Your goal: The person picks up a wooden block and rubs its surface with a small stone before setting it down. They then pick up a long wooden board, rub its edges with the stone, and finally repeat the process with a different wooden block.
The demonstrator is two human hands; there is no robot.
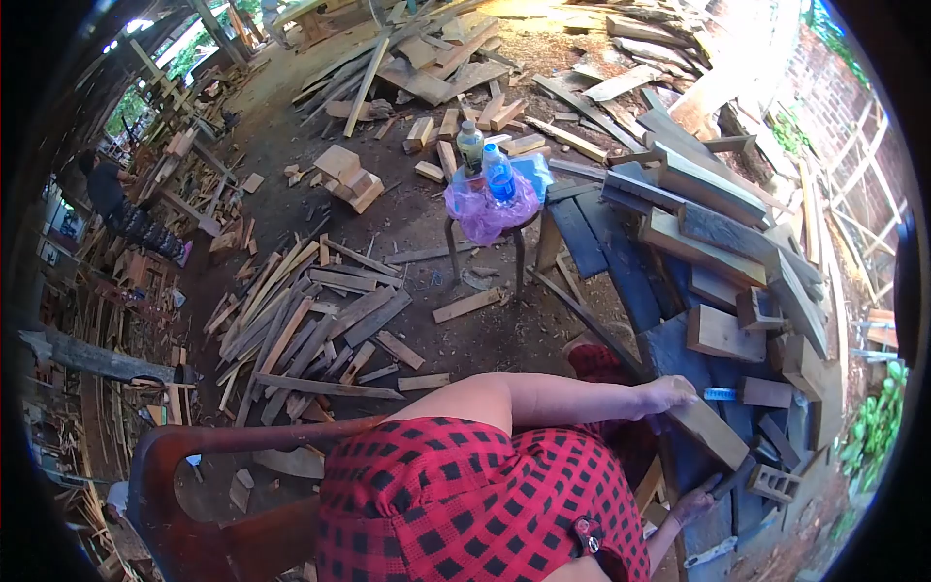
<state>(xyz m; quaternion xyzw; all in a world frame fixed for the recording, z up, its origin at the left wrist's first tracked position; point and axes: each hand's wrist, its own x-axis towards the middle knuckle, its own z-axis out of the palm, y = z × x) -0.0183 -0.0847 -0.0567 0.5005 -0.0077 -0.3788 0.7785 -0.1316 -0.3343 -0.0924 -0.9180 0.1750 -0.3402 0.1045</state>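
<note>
My left hand (671,393) is closed on the upper end of a rectangular wooden block (711,434), which slants across a dark work surface (669,344). Below it, my right hand (694,501) has its fingers wrapped round a dark, bar-like tool (735,477). The tool's far end lies close to the block's lower end, and its kind cannot be made out. Just right of the block is a small blue strip (721,394). A small wooden piece with square openings (774,483) lies beyond the tool.
Thick planks (713,233) and loose blocks (725,332) crowd the right side. A stool (521,254) bears bottles (499,177) and a purple plastic bag (485,215). Scrap wood (320,315) covers the ground. A brown chair (160,485) stands at left; another person (112,194) is farther back.
</note>
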